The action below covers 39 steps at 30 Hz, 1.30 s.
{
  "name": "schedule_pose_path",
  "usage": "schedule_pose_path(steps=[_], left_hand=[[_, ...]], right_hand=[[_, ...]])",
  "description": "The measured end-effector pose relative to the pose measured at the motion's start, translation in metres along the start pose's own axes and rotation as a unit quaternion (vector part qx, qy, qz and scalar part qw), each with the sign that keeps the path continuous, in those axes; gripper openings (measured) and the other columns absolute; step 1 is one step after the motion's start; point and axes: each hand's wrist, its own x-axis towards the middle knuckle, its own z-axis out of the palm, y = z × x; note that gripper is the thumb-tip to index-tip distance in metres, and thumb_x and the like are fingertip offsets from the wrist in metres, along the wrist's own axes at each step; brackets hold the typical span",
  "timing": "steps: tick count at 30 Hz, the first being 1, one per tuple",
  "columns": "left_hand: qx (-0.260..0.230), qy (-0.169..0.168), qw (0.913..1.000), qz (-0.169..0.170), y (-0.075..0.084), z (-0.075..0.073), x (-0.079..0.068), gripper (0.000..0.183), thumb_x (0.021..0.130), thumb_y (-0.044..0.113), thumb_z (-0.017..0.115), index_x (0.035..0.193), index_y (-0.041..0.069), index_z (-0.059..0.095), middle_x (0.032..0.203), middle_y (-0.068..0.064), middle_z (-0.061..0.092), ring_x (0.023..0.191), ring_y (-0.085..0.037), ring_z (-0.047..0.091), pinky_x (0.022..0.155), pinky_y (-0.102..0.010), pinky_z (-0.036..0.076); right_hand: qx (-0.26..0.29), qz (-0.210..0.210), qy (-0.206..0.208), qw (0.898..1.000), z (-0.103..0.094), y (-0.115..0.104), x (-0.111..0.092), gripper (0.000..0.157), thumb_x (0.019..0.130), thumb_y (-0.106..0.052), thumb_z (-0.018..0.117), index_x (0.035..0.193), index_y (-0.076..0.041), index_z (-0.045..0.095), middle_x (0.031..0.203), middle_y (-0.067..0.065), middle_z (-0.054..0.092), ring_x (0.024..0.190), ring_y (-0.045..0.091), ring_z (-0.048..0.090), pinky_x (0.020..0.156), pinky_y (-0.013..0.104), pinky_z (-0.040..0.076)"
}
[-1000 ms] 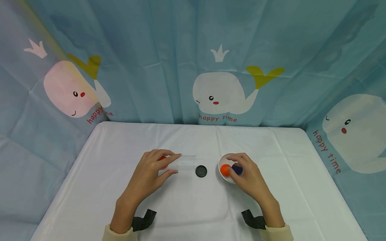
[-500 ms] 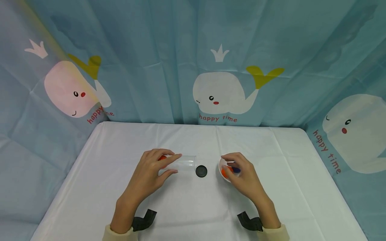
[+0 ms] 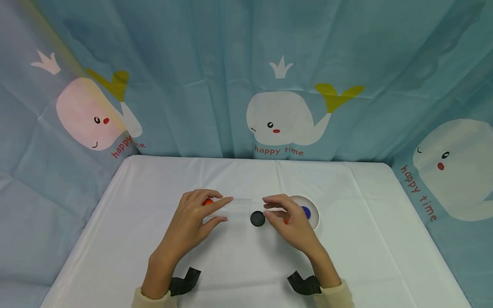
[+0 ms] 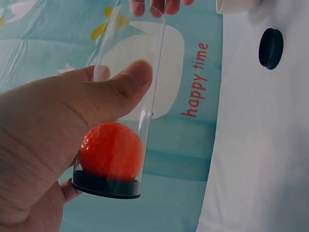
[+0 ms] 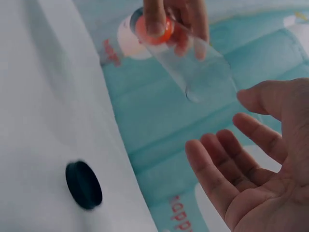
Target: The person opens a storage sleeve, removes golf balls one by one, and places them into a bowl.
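My left hand (image 3: 194, 216) grips a clear tube (image 3: 239, 207), thumb on one side and fingers round the other. Inside the tube, at its black-capped end, sits an orange dimpled golf ball (image 4: 111, 151). The tube's other end is uncovered and points toward my right hand (image 3: 295, 226). That hand has its fingers and thumb spread apart with nothing between them in the right wrist view, near the tube's mouth. A loose black cap (image 3: 257, 218) lies on the table between the hands.
Behind my right hand stands a white bowl (image 3: 314, 207), partly covered by it. In the bowl are a blue ball (image 3: 306, 212) and an orange ball (image 3: 286, 221), mostly hidden by my fingers. A white cloth covers the table (image 3: 231, 265); a whale-print curtain (image 3: 215, 107) hangs behind.
My right hand has moved left from over the bowl toward the tube's mouth, uncovering the bowl's right side. The left hand and tube have stayed nearly still.
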Motion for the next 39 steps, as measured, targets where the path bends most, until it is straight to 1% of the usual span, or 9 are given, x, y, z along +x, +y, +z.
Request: schedule_pose_path(steps=[5,9,11,16,19,23,25,31,39], left_hand=[[0.004,0.007,1.0,0.005,0.002,0.0,-0.001,0.062,0.078,0.025,0.095,0.135,0.033,0.073,0.122,-0.003,0.07,0.117,-0.026,0.062,0.105,-0.051,0.044],[0.006,0.013,0.9998,0.011,0.003,0.001,-0.001,0.061,0.078,0.023,0.095,0.134,0.032,0.074,0.122,-0.003,0.07,0.118,-0.028,0.062,0.105,-0.051,0.043],[0.009,0.015,0.9998,0.014,0.004,0.001,-0.001,0.061,0.078,0.023,0.095,0.134,0.032,0.074,0.122,-0.003,0.07,0.119,-0.028,0.062,0.106,-0.051,0.042],[0.02,0.017,0.9995,0.017,0.005,0.0,-0.001,0.059,0.078,0.023,0.095,0.133,0.032,0.074,0.123,-0.003,0.069,0.119,-0.028,0.061,0.106,-0.051,0.041],[0.028,0.014,0.9994,0.015,0.005,-0.002,-0.001,0.059,0.079,0.023,0.095,0.133,0.032,0.074,0.124,-0.003,0.069,0.119,-0.028,0.061,0.107,-0.05,0.041],[0.03,0.01,0.9994,0.012,0.005,-0.004,-0.001,0.058,0.079,0.021,0.095,0.132,0.032,0.075,0.123,-0.003,0.069,0.12,-0.029,0.06,0.107,-0.05,0.04],[0.028,0.01,0.9995,0.012,0.005,-0.004,0.0,0.058,0.079,0.02,0.095,0.131,0.032,0.075,0.123,-0.002,0.069,0.121,-0.029,0.06,0.107,-0.05,0.04],[0.03,0.016,0.9993,0.015,0.005,-0.003,0.001,0.058,0.077,0.018,0.097,0.13,0.031,0.076,0.122,-0.003,0.07,0.119,-0.03,0.061,0.106,-0.051,0.041],[0.032,0.017,0.9992,0.016,0.004,-0.003,0.0,0.06,0.077,0.021,0.096,0.131,0.032,0.075,0.123,-0.003,0.07,0.12,-0.029,0.06,0.106,-0.053,0.04]], right_hand=[[0.078,0.039,-0.016,0.996,0.012,-0.002,0.006,0.034,0.102,-0.012,0.071,0.136,-0.014,0.066,0.138,0.008,0.067,0.124,0.026,0.069,0.099,0.026,0.061],[0.126,0.06,-0.012,0.99,0.02,-0.002,0.008,0.034,0.101,-0.012,0.071,0.135,-0.013,0.066,0.137,0.01,0.067,0.126,0.025,0.068,0.099,0.024,0.06],[0.14,0.071,-0.009,0.988,0.024,-0.002,0.008,0.034,0.101,-0.012,0.072,0.134,-0.013,0.067,0.136,0.01,0.067,0.126,0.026,0.067,0.098,0.023,0.06],[0.167,0.081,-0.006,0.983,0.033,-0.003,0.007,0.034,0.1,-0.012,0.073,0.134,-0.011,0.066,0.136,0.013,0.066,0.129,0.041,0.062,0.097,0.023,0.06],[0.179,0.09,-0.001,0.98,0.036,-0.003,0.007,0.034,0.1,-0.012,0.073,0.133,-0.01,0.066,0.137,0.014,0.065,0.129,0.037,0.063,0.098,0.024,0.06],[0.191,0.101,0.001,0.976,0.038,-0.002,0.007,0.034,0.101,-0.013,0.073,0.133,-0.01,0.066,0.136,0.015,0.065,0.13,0.041,0.062,0.099,0.024,0.06],[0.192,0.102,0.0,0.976,0.039,-0.002,0.008,0.034,0.101,-0.013,0.072,0.133,-0.009,0.066,0.136,0.015,0.065,0.131,0.048,0.06,0.099,0.024,0.06],[0.191,0.103,-0.004,0.976,0.038,-0.001,0.008,0.035,0.101,-0.013,0.073,0.134,-0.009,0.065,0.137,0.015,0.064,0.126,0.031,0.065,0.099,0.025,0.06],[0.19,0.1,-0.011,0.977,0.037,0.001,0.008,0.036,0.101,-0.014,0.072,0.136,-0.009,0.065,0.137,0.019,0.064,0.123,0.022,0.066,0.098,0.024,0.06]])
